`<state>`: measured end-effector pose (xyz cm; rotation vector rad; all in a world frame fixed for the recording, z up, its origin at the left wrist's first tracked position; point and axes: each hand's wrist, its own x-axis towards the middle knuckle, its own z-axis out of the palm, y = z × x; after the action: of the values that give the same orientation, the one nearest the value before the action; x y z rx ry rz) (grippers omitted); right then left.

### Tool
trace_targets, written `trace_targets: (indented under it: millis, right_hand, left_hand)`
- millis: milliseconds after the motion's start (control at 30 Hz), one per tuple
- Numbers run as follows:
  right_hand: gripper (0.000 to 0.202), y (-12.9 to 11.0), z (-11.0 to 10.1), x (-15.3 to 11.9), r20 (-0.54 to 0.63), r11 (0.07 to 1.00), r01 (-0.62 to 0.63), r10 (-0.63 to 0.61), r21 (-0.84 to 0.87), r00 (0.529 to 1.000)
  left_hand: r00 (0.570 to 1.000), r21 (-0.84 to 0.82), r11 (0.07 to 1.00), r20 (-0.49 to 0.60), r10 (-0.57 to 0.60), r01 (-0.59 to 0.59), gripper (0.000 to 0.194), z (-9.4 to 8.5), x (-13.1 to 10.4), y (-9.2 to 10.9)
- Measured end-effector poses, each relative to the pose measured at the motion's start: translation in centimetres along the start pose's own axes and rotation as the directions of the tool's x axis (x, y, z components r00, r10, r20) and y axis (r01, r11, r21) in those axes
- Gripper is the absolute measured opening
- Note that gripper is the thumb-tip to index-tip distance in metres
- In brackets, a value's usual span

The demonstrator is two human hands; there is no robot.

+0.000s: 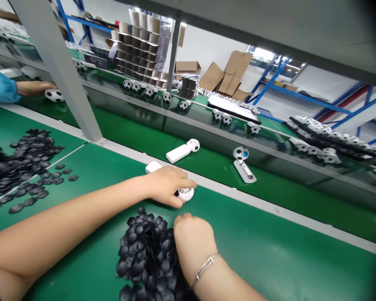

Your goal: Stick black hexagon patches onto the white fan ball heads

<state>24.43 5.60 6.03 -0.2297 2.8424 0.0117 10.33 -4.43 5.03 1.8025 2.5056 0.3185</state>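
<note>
My left hand (167, 184) is closed over a white football-headed device (186, 193) near the back edge of the green worktop. Its vented round head shows past my fingers, and the end of its white handle sticks out behind the hand. Close by, my right hand (194, 238) is curled at the right side of a heap of small black pentagonal pieces (147, 251). The fingertips of that hand point away from the camera, so anything pinched in them is hidden. A bracelet (205, 268) circles the right wrist.
Beyond a metal rail (253, 202), a white device with a football head (180, 151) and an opened one (244, 167) lie on a green belt. A metal post (62, 71) rises at left. A co-worker's hand (34, 88) touches a football-patterned piece. More black pieces (28, 159) lie leftward.
</note>
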Motion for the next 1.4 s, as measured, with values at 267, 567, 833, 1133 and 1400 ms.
trace_targets:
  millis: [267,567,833,1133,1400]
  right_hand:
    - [0.017,3.7,-3.0,0.4,-0.155,0.979,0.139,-0.115,0.153,0.981]
    - [0.021,7.9,-2.5,2.8,-0.425,0.823,0.443,-0.279,0.355,0.861]
    - [0.015,6.6,-3.1,2.2,-0.321,0.956,0.253,-0.194,0.151,0.927]
    - [0.011,6.7,-3.0,1.8,-0.269,0.975,0.128,-0.075,0.183,0.96]
    - [0.017,3.4,-2.4,1.2,0.069,0.964,0.254,-0.26,0.083,0.963]
  left_hand:
    - [1.0,-0.112,0.993,-0.005,0.022,-0.022,0.056,-0.3,-0.2,-0.6]
    - [1.0,-0.118,0.993,0.006,0.014,-0.013,0.051,-0.2,0.0,-0.6]
    - [1.0,-0.126,0.992,-0.01,0.023,-0.024,0.056,-0.4,0.0,-0.5]
    - [0.998,-0.14,0.988,0.019,0.063,-0.06,0.038,-0.7,0.1,-0.4]
    - [0.998,-0.095,0.994,0.022,0.061,-0.058,0.046,-1.7,-0.4,-0.1]
